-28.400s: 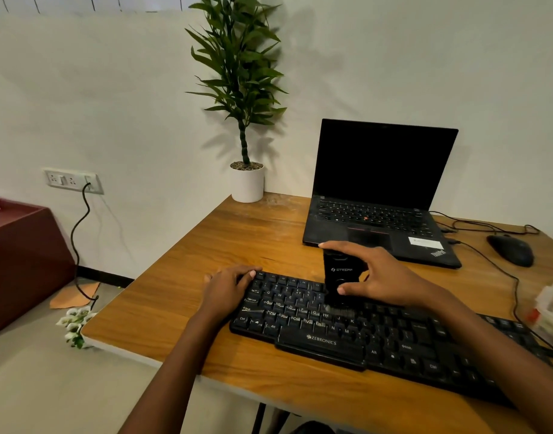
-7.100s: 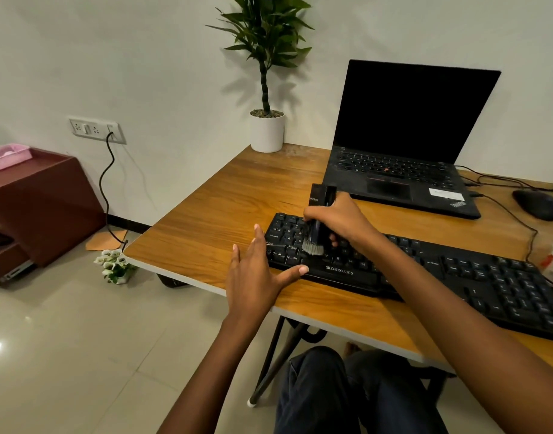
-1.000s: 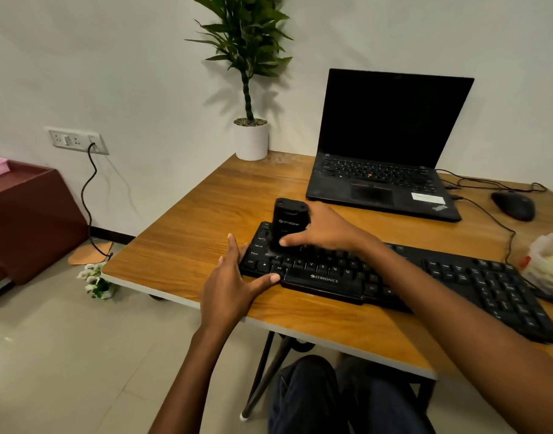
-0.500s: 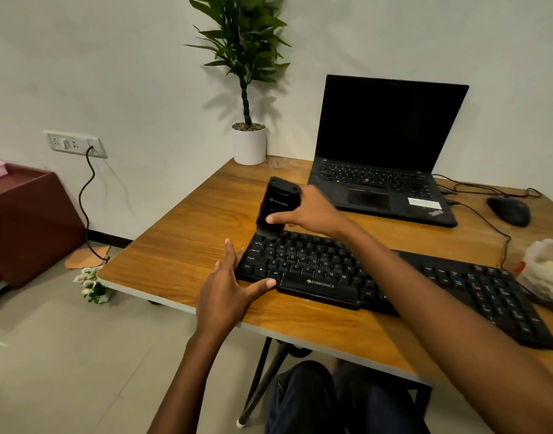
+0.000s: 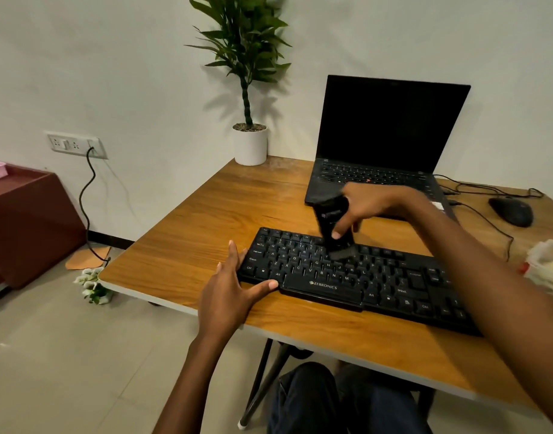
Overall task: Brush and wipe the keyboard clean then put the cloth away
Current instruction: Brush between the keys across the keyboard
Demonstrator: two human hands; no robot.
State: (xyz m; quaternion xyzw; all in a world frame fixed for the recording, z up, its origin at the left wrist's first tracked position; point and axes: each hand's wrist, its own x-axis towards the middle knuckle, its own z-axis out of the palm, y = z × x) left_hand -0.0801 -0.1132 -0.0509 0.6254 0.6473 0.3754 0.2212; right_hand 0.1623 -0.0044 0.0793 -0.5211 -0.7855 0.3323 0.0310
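Here the left hand [image 5: 229,288] lies flat and open against the near left corner of the keyboard [image 5: 347,274], likely to stop it sliding. The right hand [image 5: 367,205] is closed around the brush [image 5: 334,227], its bristles below the fingers, touching the upper key rows.

A plain white wall [image 5: 128,73] with a socket panel [image 5: 76,145] rises above a grey tiled floor [image 5: 65,355]; a dark red cabinet [image 5: 27,223] stands at left.
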